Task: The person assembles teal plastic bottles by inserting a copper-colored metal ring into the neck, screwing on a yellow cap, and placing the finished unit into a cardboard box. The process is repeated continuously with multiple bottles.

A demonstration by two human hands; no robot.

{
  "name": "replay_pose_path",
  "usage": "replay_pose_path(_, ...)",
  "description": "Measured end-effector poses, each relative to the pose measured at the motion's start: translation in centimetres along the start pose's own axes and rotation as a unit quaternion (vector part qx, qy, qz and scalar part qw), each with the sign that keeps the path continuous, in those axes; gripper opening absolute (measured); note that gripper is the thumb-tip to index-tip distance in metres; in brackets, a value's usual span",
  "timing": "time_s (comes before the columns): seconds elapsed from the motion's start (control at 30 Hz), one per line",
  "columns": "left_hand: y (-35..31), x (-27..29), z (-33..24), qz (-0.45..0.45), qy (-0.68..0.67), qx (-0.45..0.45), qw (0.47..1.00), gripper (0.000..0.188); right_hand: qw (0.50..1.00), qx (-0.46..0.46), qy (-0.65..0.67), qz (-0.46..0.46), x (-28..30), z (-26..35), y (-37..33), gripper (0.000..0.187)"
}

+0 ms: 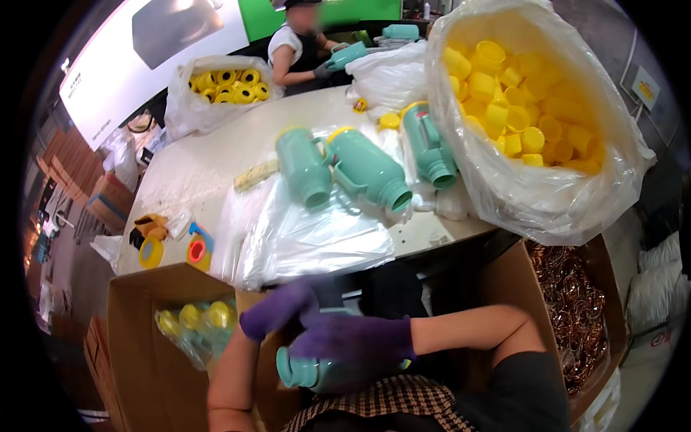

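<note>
A teal plastic jug body (296,367) lies on its side in my lap, its round neck toward the left. My right hand (353,344), in a purple glove, is wrapped over it from above and hides most of its middle. Just beyond and to the left, my left hand (281,308) is gloved in purple too and smeared by motion, so its fingers do not show plainly. On the table ahead lie three more teal jugs: one on the left (302,165), one in the middle (367,169) and one on the right (430,144). Clear plastic bags (317,241) are stacked at the table's near edge.
A large bag of yellow cups (497,108) stands at right; a bag of yellow rings (188,115) stands far left. Open cartons flank me: the left carton (129,345) holds wrapped jugs, the right one copper-coloured wire parts (568,309). Tape (151,252) lies table-left. A co-worker (291,57) handles a jug opposite.
</note>
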State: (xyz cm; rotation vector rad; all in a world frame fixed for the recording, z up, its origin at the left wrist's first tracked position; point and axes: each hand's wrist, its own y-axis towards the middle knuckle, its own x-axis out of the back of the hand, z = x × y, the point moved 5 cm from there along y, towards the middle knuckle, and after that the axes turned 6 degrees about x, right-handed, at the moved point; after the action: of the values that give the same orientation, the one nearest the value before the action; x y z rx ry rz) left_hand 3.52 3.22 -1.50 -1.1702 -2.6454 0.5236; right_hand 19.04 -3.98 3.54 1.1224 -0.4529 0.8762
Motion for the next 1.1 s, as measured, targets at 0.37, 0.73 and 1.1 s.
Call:
replay_pose_path(0.37, -1.7, -3.2, 2.5, -0.135, 0.26, 0.016, 0.956, 0.064, 0.608, -0.455, -0.648, 0.06, 44.9, -18.9, -24.6, 0.09)
replay_pose_path(0.73, -8.4, -0.5, 6.1, -0.238, -0.067, 0.085, 0.965, 0.066, 0.713, -0.246, -0.271, -0.597, 39.7, -8.7, -28.6, 0.057)
replay_pose_path(1.1, -3.8, -7.6, 4.6, -0.527, -0.186, -0.254, 0.789, 0.049, 0.756, -0.416, 0.041, -0.504, -8.6, -0.2, -11.7, 0.077)
